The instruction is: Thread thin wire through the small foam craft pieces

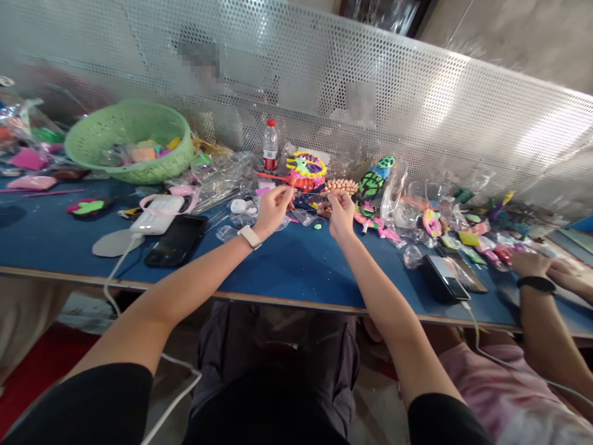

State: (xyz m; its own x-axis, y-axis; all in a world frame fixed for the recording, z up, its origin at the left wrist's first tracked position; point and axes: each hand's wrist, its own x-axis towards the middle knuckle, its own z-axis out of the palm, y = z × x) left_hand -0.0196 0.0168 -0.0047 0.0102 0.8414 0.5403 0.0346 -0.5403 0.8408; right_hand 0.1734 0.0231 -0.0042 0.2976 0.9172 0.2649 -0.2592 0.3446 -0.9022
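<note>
Above the middle of the blue table, both of my hands are raised with fingertips pinched. My left hand (274, 207), a white band on its wrist, is closed at the left; my right hand (340, 212) is closed a short way to the right. Something thin and clear seems to stretch between them, too faint to name. Just behind are a yellow, purple and green clay figure (306, 167), a beige bumpy clay piece (341, 186) and a green-and-black clay turtle (372, 183). A small green bit of clay (317, 227) lies on the table below my hands.
A green basket (78, 148) stands back left, a red-capped bottle (270, 147) behind my left hand. Left are a white power bank (158, 214) and a black phone (176, 240). At right, another phone (445, 278) lies near a co-worker's hands (532, 264). A perforated metal screen (306, 74) rises behind.
</note>
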